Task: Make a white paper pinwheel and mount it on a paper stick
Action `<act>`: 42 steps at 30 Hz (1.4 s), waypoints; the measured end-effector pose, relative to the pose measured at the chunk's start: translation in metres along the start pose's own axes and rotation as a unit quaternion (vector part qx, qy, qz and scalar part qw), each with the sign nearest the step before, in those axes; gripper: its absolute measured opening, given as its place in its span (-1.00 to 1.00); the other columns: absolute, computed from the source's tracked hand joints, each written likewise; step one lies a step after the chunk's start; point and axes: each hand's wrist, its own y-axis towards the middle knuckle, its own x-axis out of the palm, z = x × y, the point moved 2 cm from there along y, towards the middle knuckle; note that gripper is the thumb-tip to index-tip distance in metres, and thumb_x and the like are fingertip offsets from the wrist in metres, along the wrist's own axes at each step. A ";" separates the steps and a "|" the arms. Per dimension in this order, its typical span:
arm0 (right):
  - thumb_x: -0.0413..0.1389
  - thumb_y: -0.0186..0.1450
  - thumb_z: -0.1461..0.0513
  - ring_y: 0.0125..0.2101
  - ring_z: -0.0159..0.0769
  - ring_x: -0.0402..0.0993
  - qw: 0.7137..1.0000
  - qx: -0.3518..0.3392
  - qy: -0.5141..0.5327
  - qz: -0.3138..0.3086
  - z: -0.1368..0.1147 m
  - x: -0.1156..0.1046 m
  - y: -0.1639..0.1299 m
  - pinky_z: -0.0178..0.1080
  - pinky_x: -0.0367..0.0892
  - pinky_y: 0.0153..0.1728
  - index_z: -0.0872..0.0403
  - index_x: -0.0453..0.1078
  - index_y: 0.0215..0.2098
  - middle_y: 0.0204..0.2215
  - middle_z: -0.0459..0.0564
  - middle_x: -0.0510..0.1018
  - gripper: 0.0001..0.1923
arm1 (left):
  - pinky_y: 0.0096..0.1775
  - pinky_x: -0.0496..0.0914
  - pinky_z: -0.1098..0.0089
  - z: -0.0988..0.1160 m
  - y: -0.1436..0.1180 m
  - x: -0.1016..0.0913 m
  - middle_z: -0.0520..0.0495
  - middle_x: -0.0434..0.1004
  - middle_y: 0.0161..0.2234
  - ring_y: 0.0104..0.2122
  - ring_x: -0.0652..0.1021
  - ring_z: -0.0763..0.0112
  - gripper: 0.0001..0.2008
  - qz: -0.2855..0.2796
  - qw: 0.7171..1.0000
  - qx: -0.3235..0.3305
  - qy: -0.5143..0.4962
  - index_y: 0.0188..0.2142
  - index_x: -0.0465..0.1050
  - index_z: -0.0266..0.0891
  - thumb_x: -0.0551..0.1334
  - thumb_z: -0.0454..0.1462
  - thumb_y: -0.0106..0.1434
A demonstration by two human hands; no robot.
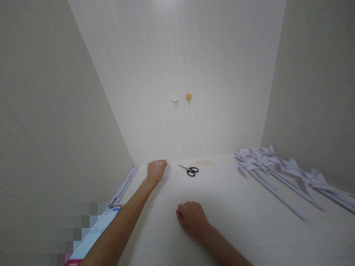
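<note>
The scissors (188, 169) lie flat on the white table (244, 218), near its back edge, with the black handles to the right and the blade tip pointing left. The left hand (156, 170) is just beside this tip, apart from it; its fingers are bent downward, and I cannot tell whether they pinch something. The right hand (192, 218) is nearer to the person, its fingers curled together in a loose fist; what is inside, if anything, I cannot tell. A brownish mark (203, 162) is behind the handles. Along the left wall (55, 111) lie white rolled sticks (129, 181), and a phone (97, 229) with lit screen is partly hidden by the left forearm. Near the right wall (318, 74), folded white papers on sticks (251, 159) lie in an overlapping heap. The back wall (222, 66) carries a white hook (175, 98) and a yellow hook (189, 96); these three walls enclose the table like a booth.
</note>
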 end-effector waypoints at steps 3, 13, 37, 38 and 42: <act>-0.14 0.22 0.26 -0.41 -0.25 0.46 1.000 0.003 0.002 -0.003 0.001 0.001 0.000 -0.30 0.24 -0.42 0.13 0.43 -0.41 -0.46 0.09 0.53 -0.70 | -0.38 0.26 0.33 0.002 -0.002 0.002 -0.20 0.52 -0.35 -0.32 0.49 0.17 -0.70 0.000 1.000 0.000 -0.006 -0.38 0.45 -0.26 -0.03 -0.22 0.19; -0.14 0.23 0.26 -0.40 -0.20 0.46 1.000 -0.005 -0.004 -0.002 0.000 -0.001 -0.001 -0.25 0.25 -0.41 0.12 0.42 -0.40 -0.45 0.08 0.53 -0.71 | -0.37 0.24 0.39 0.016 -0.013 -0.017 -0.09 0.54 -0.37 -0.34 0.49 0.28 -0.71 0.055 0.994 -0.050 -0.082 -0.40 0.47 -0.21 0.03 -0.14 0.16; -0.08 0.05 0.32 -0.46 -0.31 0.39 0.939 0.082 0.316 0.106 0.024 0.006 0.011 -0.35 0.22 -0.44 0.14 0.41 -0.49 -0.48 0.03 0.53 -0.78 | -0.56 0.25 0.56 0.044 -0.112 0.039 0.08 0.31 -0.70 -0.66 0.31 0.64 -0.74 0.101 0.417 -0.358 -0.829 -0.69 0.28 -0.33 0.34 -0.22 -0.21; -0.07 0.04 0.31 -0.46 -0.30 0.38 0.924 0.073 0.353 0.126 0.026 0.007 0.011 -0.34 0.23 -0.45 0.13 0.40 -0.51 -0.50 0.02 0.52 -0.80 | -0.57 0.24 0.55 0.044 -0.114 0.039 0.09 0.29 -0.71 -0.67 0.30 0.64 -0.72 0.099 0.430 -0.350 -0.827 -0.70 0.27 -0.33 0.33 -0.20 -0.21; -0.05 0.03 0.24 -0.55 -0.30 0.32 0.882 0.057 0.433 0.176 0.035 0.010 0.011 -0.31 0.21 -0.53 0.11 0.28 -0.66 -0.63 -0.02 0.43 -0.83 | -0.53 0.24 0.51 0.045 -0.119 0.040 0.06 0.32 -0.69 -0.62 0.34 0.58 -0.73 0.081 0.459 -0.329 -0.821 -0.66 0.32 -0.34 0.31 -0.17 -0.18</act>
